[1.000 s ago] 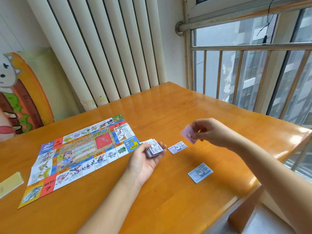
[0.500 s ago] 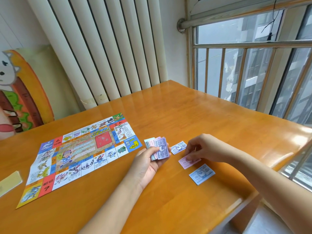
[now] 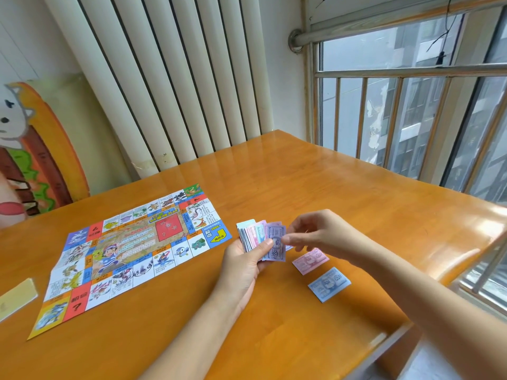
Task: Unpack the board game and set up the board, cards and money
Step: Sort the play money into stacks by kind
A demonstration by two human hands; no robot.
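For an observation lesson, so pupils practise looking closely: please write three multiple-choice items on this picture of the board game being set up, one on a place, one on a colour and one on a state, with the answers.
1. Where does the game board lie?
A. flat on the table, left of the left hand
B. on the windowsill
C. folded in a box

2. What colour is the single bill lying nearest the person?
A. green
B. blue
C. yellow

3. What is the left hand doing?
A. lying flat
B. lifting the board
C. holding a fanned stack of bills

Answers:
1 A, the board is spread open on the wood.
2 B, its face is pale blue.
3 C, thumb and fingers grip the fan.
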